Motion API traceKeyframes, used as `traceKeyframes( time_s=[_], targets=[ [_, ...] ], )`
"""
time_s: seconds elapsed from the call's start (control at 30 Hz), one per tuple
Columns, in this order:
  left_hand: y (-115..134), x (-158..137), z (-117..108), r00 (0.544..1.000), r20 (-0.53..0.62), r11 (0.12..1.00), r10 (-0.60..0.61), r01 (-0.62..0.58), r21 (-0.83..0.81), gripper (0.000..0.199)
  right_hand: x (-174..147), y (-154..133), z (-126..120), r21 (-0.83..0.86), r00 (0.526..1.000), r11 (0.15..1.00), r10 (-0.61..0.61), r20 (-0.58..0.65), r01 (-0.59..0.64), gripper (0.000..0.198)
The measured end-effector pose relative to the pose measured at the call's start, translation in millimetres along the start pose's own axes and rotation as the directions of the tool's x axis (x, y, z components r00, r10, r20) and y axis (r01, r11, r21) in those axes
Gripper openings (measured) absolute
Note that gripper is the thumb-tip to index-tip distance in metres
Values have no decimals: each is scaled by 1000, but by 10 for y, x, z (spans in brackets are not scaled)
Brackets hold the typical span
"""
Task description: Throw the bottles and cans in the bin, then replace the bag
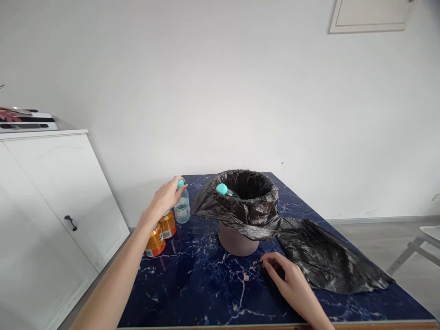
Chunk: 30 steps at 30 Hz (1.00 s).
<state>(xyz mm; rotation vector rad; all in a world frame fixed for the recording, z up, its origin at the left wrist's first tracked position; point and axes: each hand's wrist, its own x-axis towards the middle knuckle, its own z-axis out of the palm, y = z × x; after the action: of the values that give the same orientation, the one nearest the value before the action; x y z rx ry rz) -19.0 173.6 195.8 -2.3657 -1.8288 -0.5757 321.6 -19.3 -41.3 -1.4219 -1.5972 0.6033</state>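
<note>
A clear plastic bottle (182, 208) with a teal cap stands upright on the left of the table. The fingers of my left hand (170, 195) are closed around its neck and cap. Just in front of it, partly behind my forearm, are two orange cans (167, 224). A grey-brown bin (239, 240) stands mid-table, lined with a black garbage bag (252, 213) folded over its rim. Inside leans another bottle with a teal cap (222, 188). My right hand (287, 279) rests on the table in front of the bin, its fingers curled together with nothing visible in them.
A second black plastic bag (330, 261) lies flat along the right side of the dark blue marbled table (192, 293). A white cabinet (44, 201) stands at the left. Behind the table is a white wall; part of a chair (417, 247) shows at the right.
</note>
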Motion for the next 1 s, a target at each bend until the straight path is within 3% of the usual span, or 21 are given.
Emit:
traceKeyframes(
  time_s=[0.13, 0.2, 0.27, 0.3, 0.37, 0.43, 0.5, 0.6, 0.67, 0.77, 0.9, 1.0],
  targets=[
    [185, -28, -151, 966, -258, 994, 13, -40, -101, 35, -2, 1, 4, 4, 1000, 1000, -7, -8, 7, 37],
    [338, -68, -280, 864, -501, 949, 58, -203, -240, 32, -3, 2, 6, 4, 1000, 1000, -7, -7, 7, 37],
    [529, -129, -436, 694, -715, 811, 82, -464, -357, 28, -2, 3, 6, 5, 1000, 1000, -10, -7, 10, 36],
    [632, -163, -516, 638, -765, 732, 88, -562, -385, 26, -1, 3, 4, 6, 1000, 1000, -11, -8, 11, 36],
    [839, -228, -658, 604, -788, 588, 119, -682, -434, 22, 2, 1, -2, 6, 1000, 1000, -9, -9, 9, 36],
    [1026, -273, -750, 624, -760, 490, 183, -728, -480, 19, 3, -2, -9, 4, 1000, 1000, -1, -8, 1, 36],
    [1180, -294, -771, 671, -687, 431, 277, -726, -535, 18, 3, -6, -14, 3, 1000, 1000, 10, 4, -10, 36],
    [1357, -292, -684, 736, -524, 400, 429, -675, -620, 18, 1, -11, -12, 4, 1000, 1000, 18, 17, -18, 38],
    [1446, -284, -590, 753, -429, 408, 499, -641, -650, 18, 2, -10, -8, 7, 1000, 1000, 11, 17, -11, 38],
    [1530, -281, -479, 772, -309, 470, 556, -599, -649, 18, 8, 2, -2, 12, 1000, 1000, -6, 13, 6, 37],
    [1533, -289, -465, 816, -125, 660, 565, -537, -525, 21, 8, 22, -2, 8, 1000, 1000, -7, 13, 7, 37],
    [1461, -293, -511, 822, -75, 706, 564, -527, -473, 28, 2, 24, -3, 7, 1000, 1000, -6, 9, 6, 37]
  ],
)
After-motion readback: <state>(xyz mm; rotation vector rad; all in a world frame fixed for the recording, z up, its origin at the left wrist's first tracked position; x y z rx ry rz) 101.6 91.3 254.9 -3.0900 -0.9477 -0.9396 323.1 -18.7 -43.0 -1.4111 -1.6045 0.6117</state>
